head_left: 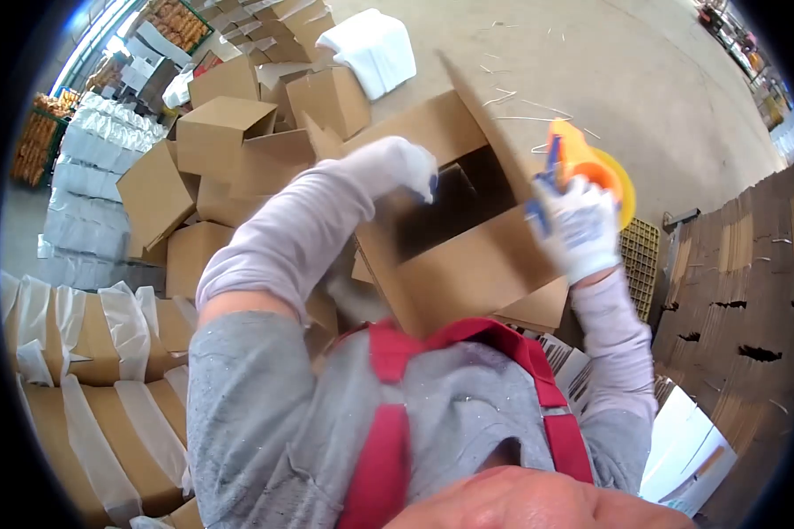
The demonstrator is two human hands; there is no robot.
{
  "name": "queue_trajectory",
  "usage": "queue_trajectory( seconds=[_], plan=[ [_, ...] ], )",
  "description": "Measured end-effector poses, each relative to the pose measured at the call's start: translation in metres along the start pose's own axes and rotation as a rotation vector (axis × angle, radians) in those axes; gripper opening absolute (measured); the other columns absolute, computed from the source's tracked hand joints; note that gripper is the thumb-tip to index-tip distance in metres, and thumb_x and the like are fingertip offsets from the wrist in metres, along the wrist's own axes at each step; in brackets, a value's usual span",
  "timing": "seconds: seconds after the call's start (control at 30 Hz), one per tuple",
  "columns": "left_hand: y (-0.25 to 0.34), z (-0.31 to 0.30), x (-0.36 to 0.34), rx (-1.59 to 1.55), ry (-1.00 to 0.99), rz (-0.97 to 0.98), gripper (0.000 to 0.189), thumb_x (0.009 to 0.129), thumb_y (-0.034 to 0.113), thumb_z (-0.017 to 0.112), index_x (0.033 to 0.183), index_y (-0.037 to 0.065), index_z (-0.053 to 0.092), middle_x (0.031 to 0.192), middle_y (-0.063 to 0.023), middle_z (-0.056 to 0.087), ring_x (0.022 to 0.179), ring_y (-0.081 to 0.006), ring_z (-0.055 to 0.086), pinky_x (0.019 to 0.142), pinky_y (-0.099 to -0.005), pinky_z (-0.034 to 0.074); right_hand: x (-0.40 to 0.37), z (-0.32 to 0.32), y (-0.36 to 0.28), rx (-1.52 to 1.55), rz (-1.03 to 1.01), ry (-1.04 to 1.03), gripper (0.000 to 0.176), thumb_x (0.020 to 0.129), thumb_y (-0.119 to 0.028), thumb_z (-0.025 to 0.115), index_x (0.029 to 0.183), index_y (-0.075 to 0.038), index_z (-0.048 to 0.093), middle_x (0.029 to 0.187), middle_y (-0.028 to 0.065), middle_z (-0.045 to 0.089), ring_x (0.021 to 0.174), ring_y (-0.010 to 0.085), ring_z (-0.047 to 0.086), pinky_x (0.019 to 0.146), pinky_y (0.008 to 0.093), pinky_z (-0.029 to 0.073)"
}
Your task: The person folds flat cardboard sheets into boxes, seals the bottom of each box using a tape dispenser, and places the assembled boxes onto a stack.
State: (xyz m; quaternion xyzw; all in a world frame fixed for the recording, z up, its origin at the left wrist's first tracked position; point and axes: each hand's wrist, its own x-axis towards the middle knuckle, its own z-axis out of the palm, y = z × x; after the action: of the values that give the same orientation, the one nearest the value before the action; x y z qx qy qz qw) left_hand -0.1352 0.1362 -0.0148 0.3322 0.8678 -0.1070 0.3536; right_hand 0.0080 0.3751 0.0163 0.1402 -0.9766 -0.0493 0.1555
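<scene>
An open brown cardboard box is held up in front of my chest, its flaps partly apart with a dark gap showing inside. My left hand, in a white glove, presses on the box's upper left flap. My right hand, also in a white glove, grips an orange tape dispenser with a yellow roll, at the box's right edge.
A heap of assembled cardboard boxes lies on the concrete floor at the left. Lined boxes with white plastic liners stand at lower left. Flat cardboard stacks line the right. A white bag stack sits at top.
</scene>
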Motion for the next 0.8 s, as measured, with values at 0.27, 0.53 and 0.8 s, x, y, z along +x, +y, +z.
queue_trajectory(
  seconds=[0.27, 0.53, 0.8],
  plan=[
    [-0.09, 0.003, -0.016, -0.13, 1.142, -0.425, 0.065, 0.088, 0.057, 0.044, 0.138, 0.015, 0.04, 0.141, -0.0149, 0.04, 0.133, -0.0316, 0.032, 0.107, -0.0521, 0.02, -0.028, 0.087, -0.027, 0.198, -0.017, 0.122, 0.03, 0.074, -0.03, 0.064, 0.103, -0.028, 0.065, 0.084, 0.0095, 0.05, 0.077, 0.0273, 0.054, 0.068, 0.0413, 0.04],
    [-0.045, 0.001, 0.093, -0.252, 0.933, -0.508, 0.062, 0.088, 0.059, 0.041, 0.139, 0.022, 0.036, 0.129, -0.0134, 0.051, 0.123, -0.0295, 0.045, 0.101, -0.0454, 0.031, -0.012, 0.035, 0.001, 1.122, 0.101, 0.261, 0.036, 0.07, -0.005, 0.06, 0.106, -0.007, 0.066, 0.101, 0.015, 0.061, 0.086, 0.0247, 0.06, 0.075, 0.0351, 0.048],
    [-0.105, -0.004, 0.104, -0.372, 0.819, -0.459, 0.052, 0.089, 0.056, 0.043, 0.117, 0.017, 0.06, 0.112, -0.009, 0.062, 0.105, -0.0272, 0.058, 0.088, -0.0428, 0.046, 0.007, 0.103, -0.045, 1.679, 0.057, -0.031, 0.031, 0.083, -0.003, 0.059, 0.114, 0.0, 0.058, 0.111, 0.0135, 0.059, 0.095, 0.0195, 0.058, 0.08, 0.0292, 0.047]
  ],
)
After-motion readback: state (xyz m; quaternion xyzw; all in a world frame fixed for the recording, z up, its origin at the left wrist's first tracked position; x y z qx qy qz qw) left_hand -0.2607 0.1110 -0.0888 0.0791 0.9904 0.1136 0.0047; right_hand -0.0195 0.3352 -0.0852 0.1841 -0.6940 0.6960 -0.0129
